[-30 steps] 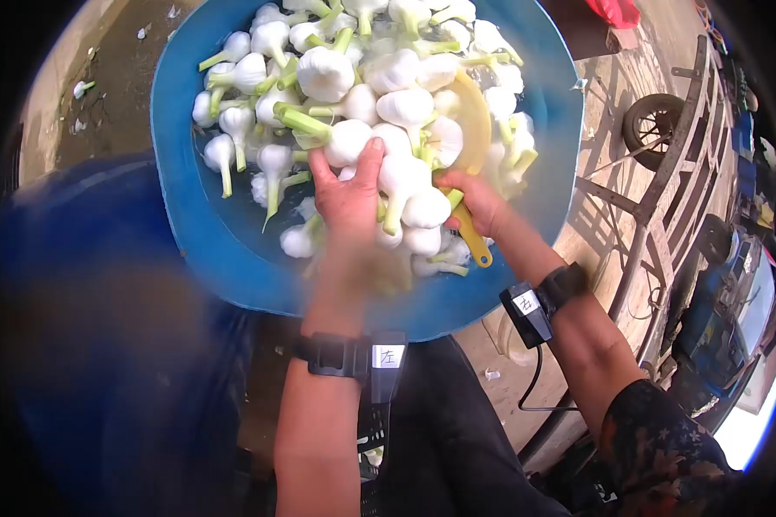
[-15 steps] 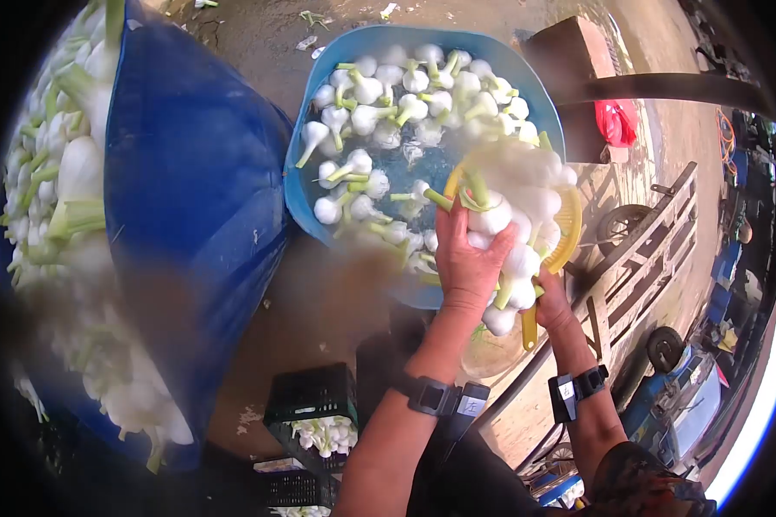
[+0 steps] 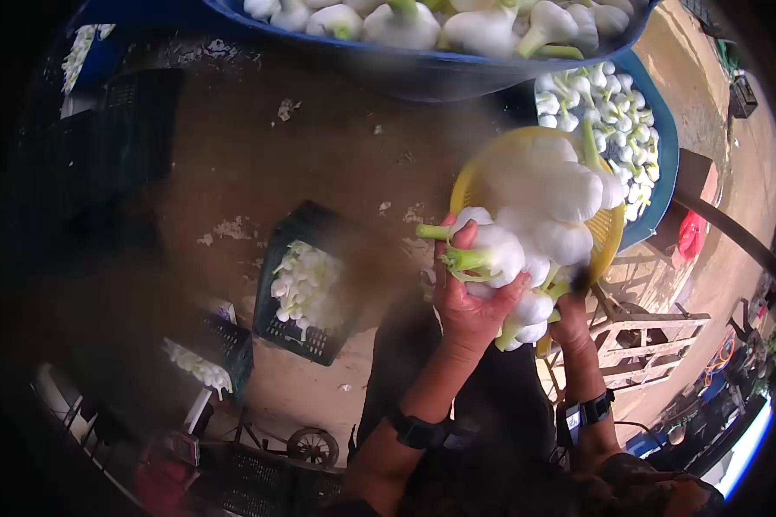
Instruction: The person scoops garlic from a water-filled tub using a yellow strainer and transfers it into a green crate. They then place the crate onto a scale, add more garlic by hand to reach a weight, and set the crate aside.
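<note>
White garlic bulbs (image 3: 569,194) with green stem stubs are heaped in a yellow plastic strainer basket (image 3: 608,237). My left hand (image 3: 474,314) is curled round garlic bulbs (image 3: 496,254) at the near side of the heap, thumb over them. Below the basket's near right side, my right hand (image 3: 572,323) is closed at the yellow handle, its fingers partly hidden behind bulbs. A blurred patch covers part of the heap. Beyond the basket stands a blue tub (image 3: 664,172) with many garlic bulbs inside.
A large blue container (image 3: 457,59) full of garlic crosses the top. On the floor, a dark crate (image 3: 319,345) holds garlic, with another crate (image 3: 237,345) beside it. A wooden cart frame (image 3: 647,345) lies to the right, near a curved dark bar (image 3: 733,233).
The view has swung left, away from the tub, bringing the floor crates into sight. The loaded basket and both hands have moved away from over the tub, still together.
</note>
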Motion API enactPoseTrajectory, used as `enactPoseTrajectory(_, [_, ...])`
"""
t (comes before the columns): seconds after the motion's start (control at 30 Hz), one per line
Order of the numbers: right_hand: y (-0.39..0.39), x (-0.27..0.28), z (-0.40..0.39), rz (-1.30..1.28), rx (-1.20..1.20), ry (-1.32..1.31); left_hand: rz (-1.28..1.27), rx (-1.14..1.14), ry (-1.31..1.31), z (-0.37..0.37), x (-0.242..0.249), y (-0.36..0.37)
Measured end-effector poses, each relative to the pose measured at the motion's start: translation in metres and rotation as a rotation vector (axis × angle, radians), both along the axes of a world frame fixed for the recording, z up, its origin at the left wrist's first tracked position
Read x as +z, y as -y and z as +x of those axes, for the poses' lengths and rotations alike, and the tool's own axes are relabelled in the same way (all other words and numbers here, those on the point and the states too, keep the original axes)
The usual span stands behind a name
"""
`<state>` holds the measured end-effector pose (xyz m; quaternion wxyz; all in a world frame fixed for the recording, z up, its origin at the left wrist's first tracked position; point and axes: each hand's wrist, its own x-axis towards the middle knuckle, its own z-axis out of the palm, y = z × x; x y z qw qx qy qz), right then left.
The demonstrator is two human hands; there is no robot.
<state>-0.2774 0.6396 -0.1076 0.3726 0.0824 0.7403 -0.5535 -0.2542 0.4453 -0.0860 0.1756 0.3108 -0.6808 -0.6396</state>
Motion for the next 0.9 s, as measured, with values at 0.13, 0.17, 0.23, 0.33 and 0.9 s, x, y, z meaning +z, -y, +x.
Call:
enactPoseTrajectory(0.13, [0.132,0.004,0.042,-0.166,-0.199,0.394,-0.093,0.222,0.056,0.102,0.002,0.087])
enactPoseTrajectory(0.17, [0.157,-0.010,0.054,-0.212,-0.055,0.393,-0.141,0.250,0.136,0.127,-0.006,0.108])
enactPoseTrajectory(0.23, [0.210,-0.018,0.080,-0.249,0.126,0.426,-0.223,0.359,0.167,0.176,-0.016,0.146])
enactPoseTrajectory(0.33, [0.271,-0.049,0.117,-0.134,0.467,0.342,0.236,0.612,-0.063,0.254,-0.044,0.183])
enactPoseTrajectory(0.9, [0.206,-0.003,0.025,0.085,0.330,-0.005,0.468,0.467,0.824,0.483,-0.157,0.142])
